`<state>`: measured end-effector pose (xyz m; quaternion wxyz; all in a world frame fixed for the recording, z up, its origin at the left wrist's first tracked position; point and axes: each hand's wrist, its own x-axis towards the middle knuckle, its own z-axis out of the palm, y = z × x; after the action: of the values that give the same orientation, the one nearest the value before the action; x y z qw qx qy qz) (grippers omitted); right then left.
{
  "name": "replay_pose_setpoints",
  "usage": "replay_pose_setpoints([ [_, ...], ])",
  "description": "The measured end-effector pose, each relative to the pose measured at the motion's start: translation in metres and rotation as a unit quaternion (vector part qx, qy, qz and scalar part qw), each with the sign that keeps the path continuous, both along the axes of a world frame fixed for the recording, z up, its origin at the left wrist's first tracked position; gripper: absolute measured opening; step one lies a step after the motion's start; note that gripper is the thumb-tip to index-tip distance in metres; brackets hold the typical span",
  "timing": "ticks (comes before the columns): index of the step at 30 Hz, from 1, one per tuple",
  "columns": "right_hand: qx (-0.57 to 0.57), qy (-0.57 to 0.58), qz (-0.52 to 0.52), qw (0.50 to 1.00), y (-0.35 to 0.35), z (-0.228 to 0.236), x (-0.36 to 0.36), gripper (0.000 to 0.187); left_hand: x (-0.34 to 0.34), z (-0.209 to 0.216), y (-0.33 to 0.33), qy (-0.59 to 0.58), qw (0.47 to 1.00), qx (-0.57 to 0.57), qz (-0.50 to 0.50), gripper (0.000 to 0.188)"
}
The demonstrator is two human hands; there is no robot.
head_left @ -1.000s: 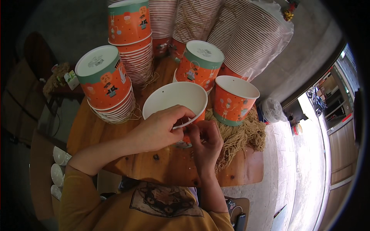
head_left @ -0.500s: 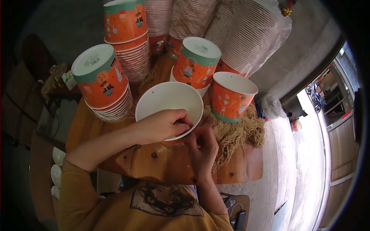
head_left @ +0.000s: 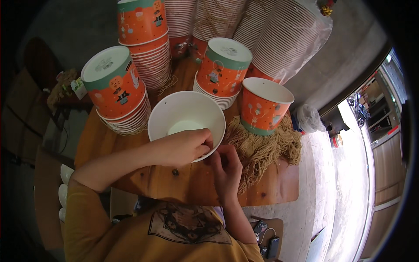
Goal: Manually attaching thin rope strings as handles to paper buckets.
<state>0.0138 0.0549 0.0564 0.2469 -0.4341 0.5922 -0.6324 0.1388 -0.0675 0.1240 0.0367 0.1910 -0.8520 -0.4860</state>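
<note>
A paper bucket (head_left: 163, 120), white inside, stands mouth up before me and leans slightly toward me. A small dark hole shows near its far-left rim. My left hand (head_left: 188, 146) reaches over the near rim, its curled fingers inside against the right-hand wall. Just outside that stretch of rim, my right hand (head_left: 228, 171) is closed, thumb and fingertips drawn together at the wall. Whatever either hand pinches is hidden or too small to make out. Beside my right hand lies a heap of tan string (head_left: 257, 150), with an upright orange paper bucket (head_left: 264, 109) on it.
Upside-down orange bucket stacks stand at left (head_left: 114, 89), behind left (head_left: 142, 26) and behind the middle (head_left: 221, 70). Tall plastic-wrapped bucket stacks (head_left: 283, 41) line the back of the wooden table (head_left: 192, 187). A phone (head_left: 273, 247) lies on a stool below right.
The white-lined bucket has shifted slightly left, and both hands have moved a little left with it. They stay at the same part of the rim.
</note>
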Motion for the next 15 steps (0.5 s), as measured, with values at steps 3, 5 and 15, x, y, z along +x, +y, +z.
replay_pose_setpoints([
  [3, 0.014, -0.036, 0.000, 0.999, 0.002, 0.002, 0.001, 0.004, -0.002, 0.001, -0.001, -0.033, 0.999, -0.012, 0.003, 0.024],
  [5, 0.020, -0.045, 0.008, 0.999, 0.001, 0.002, 0.000, 0.004, -0.005, -0.003, 0.001, -0.038, 0.999, -0.023, 0.010, 0.023],
  [15, 0.012, 0.017, -0.018, 1.000, 0.006, 0.019, -0.037, 0.009, -0.002, 0.005, 0.001, 0.087, 0.968, -0.229, 0.061, 0.013],
])
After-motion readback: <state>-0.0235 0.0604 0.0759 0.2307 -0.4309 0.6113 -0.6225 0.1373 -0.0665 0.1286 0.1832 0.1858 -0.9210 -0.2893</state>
